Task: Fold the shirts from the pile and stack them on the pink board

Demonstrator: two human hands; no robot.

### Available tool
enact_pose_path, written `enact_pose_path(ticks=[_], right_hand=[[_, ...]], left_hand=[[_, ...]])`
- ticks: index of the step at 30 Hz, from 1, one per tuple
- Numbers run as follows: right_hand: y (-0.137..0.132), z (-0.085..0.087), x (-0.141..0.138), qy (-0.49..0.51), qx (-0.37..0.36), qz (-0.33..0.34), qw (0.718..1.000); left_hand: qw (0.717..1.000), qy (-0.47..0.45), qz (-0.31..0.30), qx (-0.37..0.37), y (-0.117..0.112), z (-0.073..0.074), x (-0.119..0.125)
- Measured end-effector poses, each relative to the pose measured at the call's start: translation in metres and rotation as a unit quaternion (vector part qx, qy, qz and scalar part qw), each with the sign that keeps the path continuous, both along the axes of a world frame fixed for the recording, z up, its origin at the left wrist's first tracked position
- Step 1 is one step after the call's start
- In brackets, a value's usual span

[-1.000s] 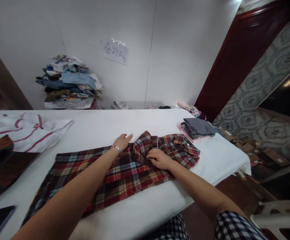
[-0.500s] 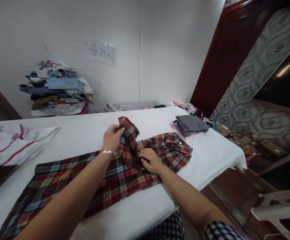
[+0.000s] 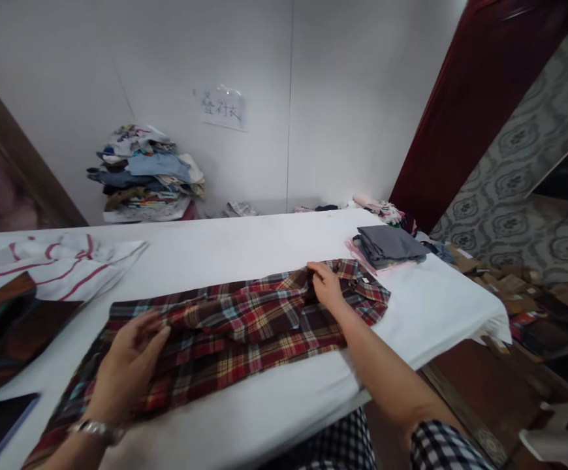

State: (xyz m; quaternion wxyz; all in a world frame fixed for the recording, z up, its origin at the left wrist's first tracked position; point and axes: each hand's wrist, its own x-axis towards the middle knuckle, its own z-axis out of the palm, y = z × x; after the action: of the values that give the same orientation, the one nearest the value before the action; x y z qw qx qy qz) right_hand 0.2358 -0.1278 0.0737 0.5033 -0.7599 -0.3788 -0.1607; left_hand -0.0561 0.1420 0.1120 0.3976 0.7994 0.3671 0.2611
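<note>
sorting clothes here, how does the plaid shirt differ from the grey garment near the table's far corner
The plaid shirt is checked in red, brown and blue; the grey garment is plain. The plaid shirt lies stretched out long; the grey garment is folded into a compact stack. The left hand and right hand rest on the plaid shirt; nothing touches the grey garment. Both lie on the white table.
</note>
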Motion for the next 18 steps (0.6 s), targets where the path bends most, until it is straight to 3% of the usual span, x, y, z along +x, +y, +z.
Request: enact_pose_path(ticks=[3,6,9,12,15,18], right_hand=[[0.004,0.018,0.031,0.055,-0.193,-0.009,0.98],[0.006,0.032,0.054,0.097,-0.335,0.008,0.937],[0.004,0.039,0.065,0.109,-0.385,0.013,0.917],[-0.003,0.044,0.07,0.108,-0.419,0.022,0.902],[-0.013,0.049,0.071,0.105,-0.426,0.042,0.898],[-0.026,0.052,0.068,0.103,-0.408,0.065,0.905]], left_hand=[[0.979,0.081,-0.09,0.164,0.022,0.007,0.018],[0.955,0.182,-0.144,0.183,0.037,0.005,0.035],[0.937,0.236,-0.181,0.184,0.044,0.0,0.043],[0.925,0.229,-0.225,0.202,0.045,0.001,0.042],[0.926,0.192,-0.244,0.215,0.038,0.015,0.036],[0.94,0.141,-0.236,0.202,0.023,0.042,0.025]])
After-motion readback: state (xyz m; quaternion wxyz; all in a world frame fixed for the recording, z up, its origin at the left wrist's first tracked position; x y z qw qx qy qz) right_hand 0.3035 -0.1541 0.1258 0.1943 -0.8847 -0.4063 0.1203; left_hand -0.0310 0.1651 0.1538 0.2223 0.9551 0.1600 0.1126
